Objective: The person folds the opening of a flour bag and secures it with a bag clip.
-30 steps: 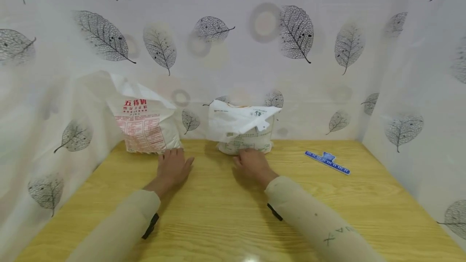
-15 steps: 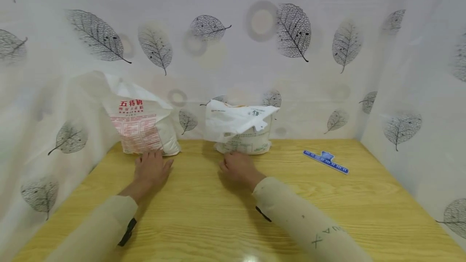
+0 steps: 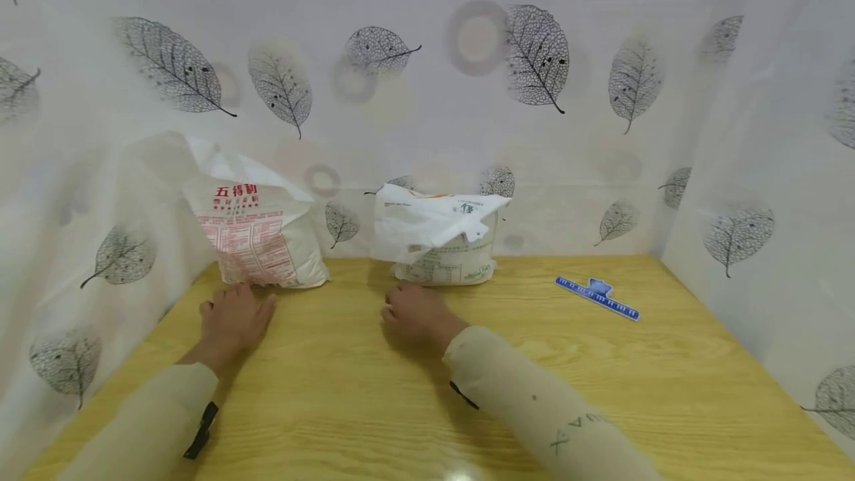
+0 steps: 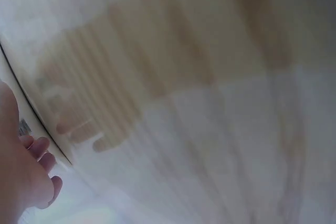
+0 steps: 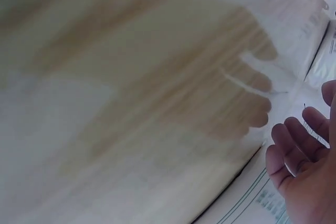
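Observation:
A white bag with red print (image 3: pixel 250 240), its top flopped over to one side, stands at the back left against the curtain. My left hand (image 3: pixel 230 321) is low over the table right in front of that bag's bottom edge. In the left wrist view the fingers (image 4: pixel 44 161) are loosely bent with nothing between them. A second white bag with green print (image 3: pixel 454 262), its top folded forward, stands at the back middle. My right hand (image 3: pixel 417 314) lies just in front of its lower left corner. Relaxed, empty fingers (image 5: pixel 296 140) show in the right wrist view.
A blue bar-shaped clip (image 3: pixel 597 298) with pale markings lies on the wooden table (image 3: pixel 374 407) to the right. A white curtain with leaf prints (image 3: pixel 427 125) hangs behind and along both sides of the table.
Both hands have slid left across the table, the left one further, from the red-print bag's right corner towards its left. The right hand has shifted from before the green-print bag's middle towards its left corner.

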`<action>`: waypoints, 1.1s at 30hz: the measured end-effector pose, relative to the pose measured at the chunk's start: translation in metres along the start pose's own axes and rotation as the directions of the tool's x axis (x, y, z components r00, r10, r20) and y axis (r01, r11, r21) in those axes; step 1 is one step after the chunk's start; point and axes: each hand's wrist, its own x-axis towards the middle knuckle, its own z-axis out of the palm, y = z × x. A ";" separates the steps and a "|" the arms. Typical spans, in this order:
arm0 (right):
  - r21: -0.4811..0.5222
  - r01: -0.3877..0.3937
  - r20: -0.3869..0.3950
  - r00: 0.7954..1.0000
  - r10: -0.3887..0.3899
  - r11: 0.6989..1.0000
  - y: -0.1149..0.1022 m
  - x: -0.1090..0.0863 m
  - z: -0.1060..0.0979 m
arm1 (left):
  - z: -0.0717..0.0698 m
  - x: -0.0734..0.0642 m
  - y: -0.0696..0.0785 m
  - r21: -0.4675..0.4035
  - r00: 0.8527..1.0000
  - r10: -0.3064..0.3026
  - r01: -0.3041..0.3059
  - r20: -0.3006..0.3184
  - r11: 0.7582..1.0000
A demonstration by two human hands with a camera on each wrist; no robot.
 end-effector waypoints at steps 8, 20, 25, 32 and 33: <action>-0.129 0.095 -0.030 0.995 -0.099 0.987 -0.015 0.014 0.004 | 0.003 0.011 -0.021 0.006 0.996 -0.084 0.083 0.034 0.996; -0.279 0.094 -0.021 0.994 -0.104 0.956 -0.046 0.045 0.005 | 0.000 0.031 -0.033 -0.053 0.987 -0.160 0.159 -0.022 0.986; -0.316 0.082 0.026 0.997 -0.078 0.945 -0.054 0.053 0.009 | 0.007 0.039 -0.038 -0.065 0.991 -0.122 0.119 -0.053 0.991; -0.211 -0.027 0.085 0.995 0.046 0.977 -0.057 0.067 0.027 | 0.016 0.042 -0.035 -0.069 0.991 -0.134 0.133 -0.016 0.989; -0.202 -0.044 0.080 0.995 0.061 0.978 -0.058 0.068 0.028 | 0.017 0.043 -0.034 -0.078 0.991 -0.137 0.135 -0.013 0.988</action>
